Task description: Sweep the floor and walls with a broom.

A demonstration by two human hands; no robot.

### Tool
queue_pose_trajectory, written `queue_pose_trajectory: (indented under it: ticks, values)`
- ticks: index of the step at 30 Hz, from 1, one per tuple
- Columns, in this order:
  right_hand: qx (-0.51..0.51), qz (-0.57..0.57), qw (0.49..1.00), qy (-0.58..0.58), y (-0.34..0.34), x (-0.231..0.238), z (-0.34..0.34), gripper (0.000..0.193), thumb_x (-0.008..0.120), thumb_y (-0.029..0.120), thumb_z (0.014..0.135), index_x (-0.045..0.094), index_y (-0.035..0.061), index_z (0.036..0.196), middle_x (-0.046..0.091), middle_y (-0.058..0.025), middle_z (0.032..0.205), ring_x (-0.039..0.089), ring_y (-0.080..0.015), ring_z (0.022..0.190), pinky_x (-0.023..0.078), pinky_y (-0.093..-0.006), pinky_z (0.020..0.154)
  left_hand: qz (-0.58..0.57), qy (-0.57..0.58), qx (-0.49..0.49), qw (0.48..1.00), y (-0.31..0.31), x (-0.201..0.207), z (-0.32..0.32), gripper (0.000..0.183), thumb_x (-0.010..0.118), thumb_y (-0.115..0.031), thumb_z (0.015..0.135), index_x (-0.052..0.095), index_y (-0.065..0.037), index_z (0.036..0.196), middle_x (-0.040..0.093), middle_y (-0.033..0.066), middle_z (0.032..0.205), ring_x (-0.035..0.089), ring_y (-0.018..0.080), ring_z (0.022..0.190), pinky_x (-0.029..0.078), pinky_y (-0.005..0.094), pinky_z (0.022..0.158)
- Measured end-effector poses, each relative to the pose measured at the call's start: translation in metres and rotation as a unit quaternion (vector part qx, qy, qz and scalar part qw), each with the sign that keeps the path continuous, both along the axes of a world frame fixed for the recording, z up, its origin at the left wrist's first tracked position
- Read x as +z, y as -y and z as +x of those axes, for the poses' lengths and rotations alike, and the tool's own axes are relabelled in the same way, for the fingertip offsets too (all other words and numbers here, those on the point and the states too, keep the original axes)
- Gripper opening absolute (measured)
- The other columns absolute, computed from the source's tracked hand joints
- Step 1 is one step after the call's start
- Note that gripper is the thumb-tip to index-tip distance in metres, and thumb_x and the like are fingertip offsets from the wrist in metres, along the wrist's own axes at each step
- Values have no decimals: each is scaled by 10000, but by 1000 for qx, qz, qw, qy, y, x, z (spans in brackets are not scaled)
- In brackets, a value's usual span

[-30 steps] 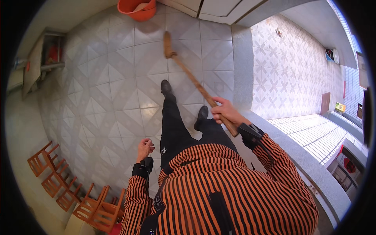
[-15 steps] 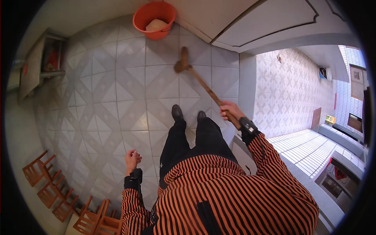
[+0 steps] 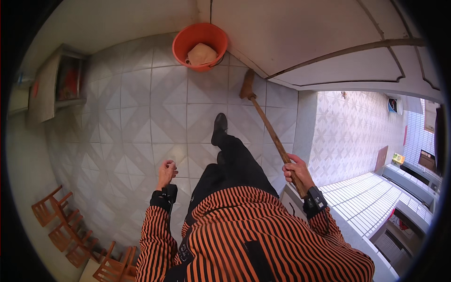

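My right hand (image 3: pixel 298 170) is wrapped round the wooden handle of a short broom (image 3: pixel 271 130). The handle slants away from me, and its brown head (image 3: pixel 246 87) rests on the floor by the foot of the white cabinet or wall panel. On the other side of my body, my left hand (image 3: pixel 167 173) hangs over the tiles with its fingers loosely bent and nothing visible in it. An orange bucket (image 3: pixel 180 49) stands on the floor ahead, left of the broom head. Inside it lies a pale cloth-like thing (image 3: pixel 202 55).
Small wooden chairs (image 3: pixel 66 230) line the wall at lower left. A box-like cabinet (image 3: pixel 56 89) with red things inside stands at far left. On the right, past a grey sill (image 3: pixel 305 122), lies another tiled area. My black shoe (image 3: pixel 219 129) is on the grey tiles (image 3: pixel 136 117).
My left-side foot has stepped forward while the other has gone out of sight. The broom head has shifted right, toward the panel. The bucket appears nearer.
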State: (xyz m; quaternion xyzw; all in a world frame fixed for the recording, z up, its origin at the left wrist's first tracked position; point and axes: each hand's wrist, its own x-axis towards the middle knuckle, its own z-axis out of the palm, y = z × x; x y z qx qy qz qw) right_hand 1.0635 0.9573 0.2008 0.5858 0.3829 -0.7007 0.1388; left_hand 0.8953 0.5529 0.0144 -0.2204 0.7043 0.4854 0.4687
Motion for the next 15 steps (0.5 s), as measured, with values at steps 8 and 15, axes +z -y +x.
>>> queue_pose_trajectory:
  ticks: [8, 15]
  values:
    - [-61, -75, 994, -59, -7, -54, -131, 409, 426, 60, 796, 301, 13, 1183, 474, -100, 760, 411, -81, 523, 350, -186, 410, 89, -67, -44, 993, -98, -54, -161, 303, 544, -238, 779, 451, -32, 981, 513, 52, 694, 524, 129, 539, 426, 224, 462]
    - [-35, -67, 997, 32, 14, -76, -184, 448, 433, 117, 804, 289, 21, 1217, 494, -104, 730, 454, -102, 515, 374, -213, 412, 59, -1, 57, 997, -176, -135, -278, 451, 575, -282, 756, 402, -2, 1063, 506, 68, 799, 538, 158, 692, 448, 271, 593]
